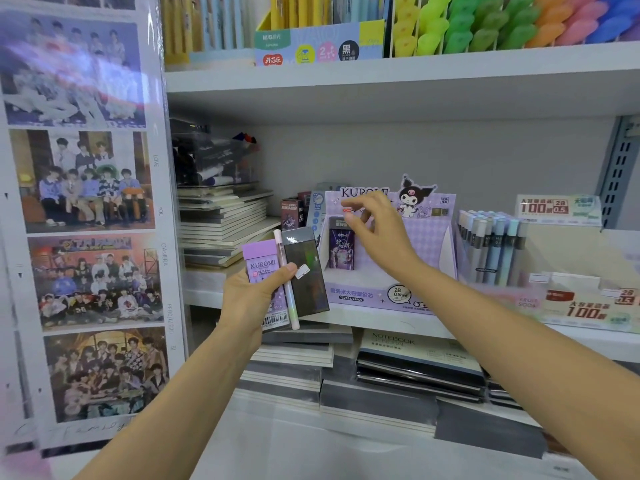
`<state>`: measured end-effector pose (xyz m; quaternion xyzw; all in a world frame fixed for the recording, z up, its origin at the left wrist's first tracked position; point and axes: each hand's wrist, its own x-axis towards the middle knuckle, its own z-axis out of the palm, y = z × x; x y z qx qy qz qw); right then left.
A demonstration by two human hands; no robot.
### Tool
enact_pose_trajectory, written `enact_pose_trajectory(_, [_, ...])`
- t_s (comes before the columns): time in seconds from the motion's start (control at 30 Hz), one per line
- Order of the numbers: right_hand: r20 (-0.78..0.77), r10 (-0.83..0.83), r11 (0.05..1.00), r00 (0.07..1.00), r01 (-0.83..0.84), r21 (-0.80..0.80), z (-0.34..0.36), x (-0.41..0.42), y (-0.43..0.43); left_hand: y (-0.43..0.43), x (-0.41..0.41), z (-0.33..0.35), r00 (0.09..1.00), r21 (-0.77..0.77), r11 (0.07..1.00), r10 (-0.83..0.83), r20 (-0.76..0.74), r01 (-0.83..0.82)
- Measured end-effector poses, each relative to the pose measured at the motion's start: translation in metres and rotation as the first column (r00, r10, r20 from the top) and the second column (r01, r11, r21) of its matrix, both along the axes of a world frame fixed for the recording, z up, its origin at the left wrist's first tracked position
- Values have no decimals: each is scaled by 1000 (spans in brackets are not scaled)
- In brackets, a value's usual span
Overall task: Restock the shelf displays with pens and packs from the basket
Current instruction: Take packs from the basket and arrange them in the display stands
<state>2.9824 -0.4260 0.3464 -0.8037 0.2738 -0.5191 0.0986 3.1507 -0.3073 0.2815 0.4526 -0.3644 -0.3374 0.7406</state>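
Note:
My left hand [251, 296] grips a purple Kuromi lead pack [262, 263], a pale pen [287, 282] and a dark pack [306, 275] together, in front of the middle shelf. My right hand [375, 225] hovers with relaxed, slightly curled fingers and holds nothing, just above the open purple Kuromi display box [429, 237]. One dark purple pack [341, 247] stands upright inside that box at its left side. No basket is in view.
Right of the Kuromi box stands a display of grey and blue pens [491, 247] in a lead-refill box [585, 306]. Stacked notebooks [221, 223] lie at the left of the shelf and more notebooks [415, 362] on the shelf below. A photo poster [86, 220] covers the left.

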Motion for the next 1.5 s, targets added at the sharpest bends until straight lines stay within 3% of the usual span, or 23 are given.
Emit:
enact_pose_trajectory(0.1, [17, 309, 922, 951, -304, 240, 1, -1, 23, 0, -11, 2, 999, -1, 1000, -18, 37, 18])
enact_pose_trajectory(0.17, [-30, 390, 877, 920, -362, 318, -2, -1, 32, 0, -21, 3, 998, 0, 999, -36, 60, 36])
enact_pose_trajectory(0.3, [72, 386, 783, 920, -368, 502, -1, -17, 36, 1, -34, 4, 995, 20, 998, -53, 79, 52])
enact_pose_trajectory(0.47, [119, 365, 735, 923, -364, 573, 7, -36, 36, -1, -45, 11, 993, 22, 997, -82, 84, 80])
enact_pose_trajectory(0.63, [130, 229, 842, 965, -263, 471, 23, -58, 29, -2, -44, 15, 995, 4, 996, -87, 41, 87])
enact_pose_trajectory(0.8, [-68, 65, 950, 996, -40, 311, 33, -69, 16, -5, -40, 13, 992, 10, 993, -114, 62, 113])
enact_pose_trajectory(0.93, [-73, -102, 984, 992, 111, 141, 31, -63, 7, -9, -41, 8, 982, 45, 988, -153, 107, 149])
enact_pose_trajectory(1.23, [-21, 18, 988, 1000, -14, 152, 6, -32, -4, -16, -35, -12, 971, 48, 988, -151, 185, 145])
enact_pose_trajectory(1.5, [-209, 25, 994, 978, -3, 107, 7, -23, -14, -21, -30, -14, 970, 46, 984, -177, 168, 172])
